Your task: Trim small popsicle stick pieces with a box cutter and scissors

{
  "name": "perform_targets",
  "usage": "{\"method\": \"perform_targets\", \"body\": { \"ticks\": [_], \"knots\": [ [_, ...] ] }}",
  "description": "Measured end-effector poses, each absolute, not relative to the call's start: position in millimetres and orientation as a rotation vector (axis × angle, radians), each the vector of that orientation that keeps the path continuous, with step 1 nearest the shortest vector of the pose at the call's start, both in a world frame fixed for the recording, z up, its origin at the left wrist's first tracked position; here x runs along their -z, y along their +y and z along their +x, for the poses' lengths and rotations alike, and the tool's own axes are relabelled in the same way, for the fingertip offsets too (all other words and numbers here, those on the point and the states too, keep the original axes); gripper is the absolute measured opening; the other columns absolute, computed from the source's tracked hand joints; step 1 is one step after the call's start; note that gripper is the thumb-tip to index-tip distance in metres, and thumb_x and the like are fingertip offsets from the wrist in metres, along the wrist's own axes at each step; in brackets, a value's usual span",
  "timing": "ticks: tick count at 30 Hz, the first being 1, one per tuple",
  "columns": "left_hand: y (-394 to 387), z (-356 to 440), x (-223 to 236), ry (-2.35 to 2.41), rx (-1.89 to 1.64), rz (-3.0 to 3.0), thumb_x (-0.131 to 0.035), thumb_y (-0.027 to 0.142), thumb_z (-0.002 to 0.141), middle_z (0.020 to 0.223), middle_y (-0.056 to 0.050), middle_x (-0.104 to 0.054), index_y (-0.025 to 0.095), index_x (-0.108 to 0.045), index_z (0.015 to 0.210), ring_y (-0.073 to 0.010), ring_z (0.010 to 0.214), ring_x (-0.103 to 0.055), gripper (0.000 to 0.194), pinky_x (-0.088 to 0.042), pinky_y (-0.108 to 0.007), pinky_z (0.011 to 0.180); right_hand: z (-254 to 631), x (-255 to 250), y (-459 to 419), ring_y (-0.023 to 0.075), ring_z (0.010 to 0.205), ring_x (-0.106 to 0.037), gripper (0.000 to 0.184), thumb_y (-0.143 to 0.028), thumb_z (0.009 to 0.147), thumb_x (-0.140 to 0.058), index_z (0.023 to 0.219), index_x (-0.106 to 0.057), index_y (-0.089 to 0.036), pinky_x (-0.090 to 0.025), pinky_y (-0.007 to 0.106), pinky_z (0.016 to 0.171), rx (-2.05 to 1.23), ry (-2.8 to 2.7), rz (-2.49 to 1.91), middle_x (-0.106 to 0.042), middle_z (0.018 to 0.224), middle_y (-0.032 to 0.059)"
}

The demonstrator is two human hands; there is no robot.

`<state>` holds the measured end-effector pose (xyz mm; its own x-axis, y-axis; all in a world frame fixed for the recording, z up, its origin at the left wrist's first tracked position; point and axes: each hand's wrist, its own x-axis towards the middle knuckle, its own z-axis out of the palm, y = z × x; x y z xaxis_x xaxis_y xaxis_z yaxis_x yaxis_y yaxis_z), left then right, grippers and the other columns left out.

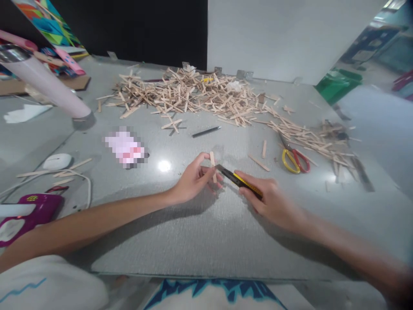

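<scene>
Near the middle of the table my left hand [198, 175] pinches a short wooden craft stick [212, 159], held upright between the fingers. My right hand [266, 193] is wrapped round a black and yellow utility knife [240, 180]. The knife's tip points left and meets the craft stick, or lies just in front of it; I cannot tell which. Beyond the hands lies a dark pen [206, 131]. To the right are two loose craft sticks and a pair of scissors [294, 159] with one yellow and one red handle.
A large heap of craft sticks [187, 94] spreads along the back of the grey table [200, 241]. On the left stand a pale pink tumbler [51, 86], a white mouse [57, 161] and a purple device [38, 211] with a white cable. A green bin [340, 85] is beyond the right corner.
</scene>
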<state>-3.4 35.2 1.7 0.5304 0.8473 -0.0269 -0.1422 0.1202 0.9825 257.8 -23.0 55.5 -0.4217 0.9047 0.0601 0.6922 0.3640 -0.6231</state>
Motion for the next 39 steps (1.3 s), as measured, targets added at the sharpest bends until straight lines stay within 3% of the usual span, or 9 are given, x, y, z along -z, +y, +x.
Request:
{"method": "perform_targets", "body": {
  "ticks": [5, 12, 19, 26, 30, 39],
  "knots": [
    [34, -3, 2, 0.702, -0.826, 1.298, -0.079, 0.056, 0.103, 0.101, -0.003, -0.082, 0.028, -0.043, 0.121, -0.022, 0.087, -0.086, 0.049, -0.07, -0.033, 0.076, 259, -51, -25, 0.0216, 0.078, -0.075, 0.051, -0.04, 0.115, -0.055, 0.16, -0.066, -0.019, -0.059, 0.033, 0.076, -0.733, -2.234, -1.378, -0.086, 0.109, 0.0098],
    [34, -3, 3, 0.762, -0.827, 1.356, -0.072, 0.061, 0.106, 0.098, -0.005, -0.081, 0.025, -0.051, 0.129, -0.0197, 0.073, -0.082, 0.048, -0.062, -0.025, 0.058, 258, -47, -24, 0.0243, 0.089, -0.079, 0.05, -0.039, 0.114, -0.055, 0.159, -0.067, -0.02, -0.061, 0.034, 0.078, -0.773, -2.196, -1.394, -0.087, 0.118, 0.0119],
    [32, -4, 3, 0.783, -0.825, 1.39, -0.07, 0.062, 0.107, 0.094, -0.003, -0.079, 0.026, -0.05, 0.13, -0.0201, 0.071, -0.082, 0.048, -0.061, -0.026, 0.057, 256, -47, -24, 0.0227, 0.087, -0.078, 0.05, -0.038, 0.114, -0.056, 0.158, -0.068, -0.017, -0.059, 0.034, 0.08, -0.797, -2.182, -1.375, -0.087, 0.12, 0.0116],
    [30, -2, 6, 0.809, -0.843, 1.41, -0.069, 0.064, 0.107, 0.093, -0.002, -0.078, 0.026, -0.048, 0.134, -0.0196, 0.072, -0.082, 0.051, -0.06, -0.024, 0.056, 253, -46, -25, 0.0192, 0.07, -0.071, 0.052, -0.04, 0.113, -0.056, 0.158, -0.068, -0.016, -0.057, 0.032, 0.072, -0.813, -2.169, -1.4, -0.086, 0.097, 0.0062],
    [30, -1, 8, 0.82, -0.852, 1.42, -0.067, 0.064, 0.108, 0.091, 0.0, -0.077, 0.027, -0.047, 0.134, -0.0187, 0.071, -0.082, 0.049, -0.059, -0.023, 0.055, 254, -44, -25, 0.0213, 0.081, -0.076, 0.051, -0.039, 0.113, -0.055, 0.158, -0.068, -0.018, -0.059, 0.033, 0.077, -0.816, -2.168, -1.379, -0.087, 0.112, 0.0097],
    [28, -1, 9, 0.802, -0.843, 1.397, -0.068, 0.064, 0.107, 0.094, -0.002, -0.078, 0.029, -0.046, 0.135, -0.0201, 0.072, -0.083, 0.05, -0.061, -0.025, 0.055, 253, -47, -24, 0.0212, 0.08, -0.076, 0.051, -0.04, 0.114, -0.055, 0.157, -0.068, -0.017, -0.06, 0.034, 0.076, -0.783, -2.175, -1.379, -0.087, 0.121, 0.0111]
  ]
}}
